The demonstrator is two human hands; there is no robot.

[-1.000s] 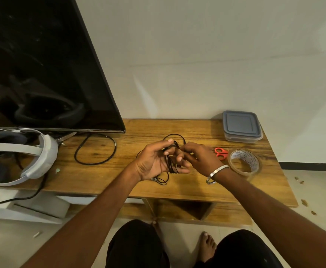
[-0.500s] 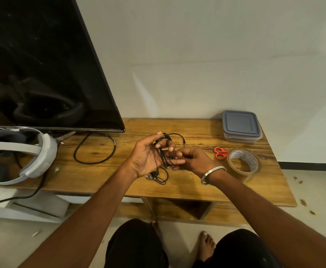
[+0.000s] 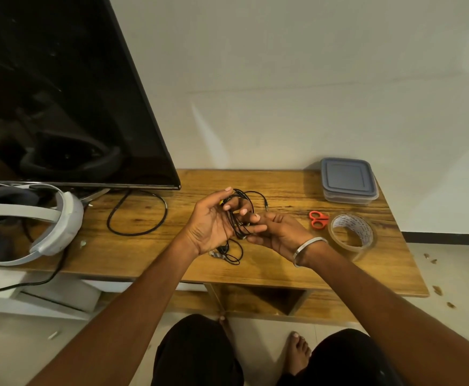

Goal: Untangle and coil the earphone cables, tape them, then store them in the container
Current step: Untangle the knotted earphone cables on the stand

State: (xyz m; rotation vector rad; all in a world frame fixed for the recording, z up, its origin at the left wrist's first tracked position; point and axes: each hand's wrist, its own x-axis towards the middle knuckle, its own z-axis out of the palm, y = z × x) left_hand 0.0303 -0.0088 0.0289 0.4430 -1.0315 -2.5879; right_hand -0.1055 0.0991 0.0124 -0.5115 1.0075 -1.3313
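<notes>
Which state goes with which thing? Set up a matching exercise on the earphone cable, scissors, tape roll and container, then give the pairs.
Things:
1. earphone cable
2. scissors
3. tape roll
4. container

States:
A. lid on, at the table's far right corner
B. held between both hands
C. orange-handled, lying flat beside the tape
D. clear ring standing tilted near the right edge

Pairs: 1-B, 2-C, 3-D, 4-A. The left hand and right hand both hold the cable.
</notes>
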